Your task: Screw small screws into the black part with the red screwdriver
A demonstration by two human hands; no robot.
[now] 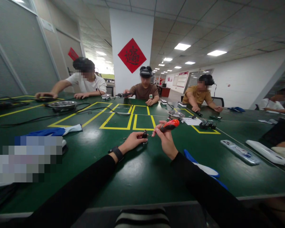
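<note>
Near the middle of the green table, my left hand (132, 142) is closed on a small black cylindrical part (144, 136), which stands upright. To its right, my right hand (166, 141) grips a screwdriver with a red and black handle (170, 125). The screwdriver's thin shaft points left toward the black part; whether its tip touches the part is too small to tell. A dark watch is on my left wrist.
Blue and white gloves (204, 168) lie right of my right forearm, beside a phone (239, 152) and a white case (267, 152). Metal bowls (62, 105), cables, black blocks (207, 125) and yellow tape outlines lie farther off. Several people sit around the table (133, 190).
</note>
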